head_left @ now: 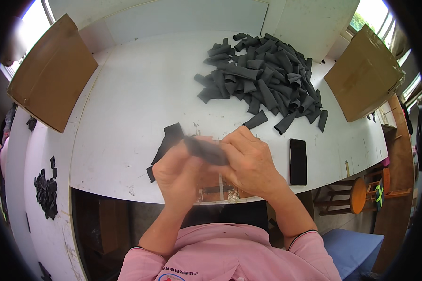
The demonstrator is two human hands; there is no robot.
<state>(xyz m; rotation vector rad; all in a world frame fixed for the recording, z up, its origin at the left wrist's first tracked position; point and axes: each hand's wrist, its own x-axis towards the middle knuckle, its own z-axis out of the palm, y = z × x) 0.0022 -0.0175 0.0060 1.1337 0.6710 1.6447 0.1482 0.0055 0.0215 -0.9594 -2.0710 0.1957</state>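
Observation:
Both hands meet just above the near edge of a white table (136, 93). My left hand (176, 175) and my right hand (251, 159) together grip one dark grey fabric piece (206, 151), rolled or folded between the fingers. A flat dark grey fabric piece (169, 140) lies on the table under and to the left of my left hand. A large pile of rolled dark grey fabric pieces (262, 75) sits at the far right of the table, beyond my right hand.
A black phone (298, 161) lies right of my right hand. Brown cardboard boxes stand at the left (51, 75) and right (363, 72) table ends. Small black pieces (46, 189) lie on a side surface at left. A wooden stool (356, 196) stands at lower right.

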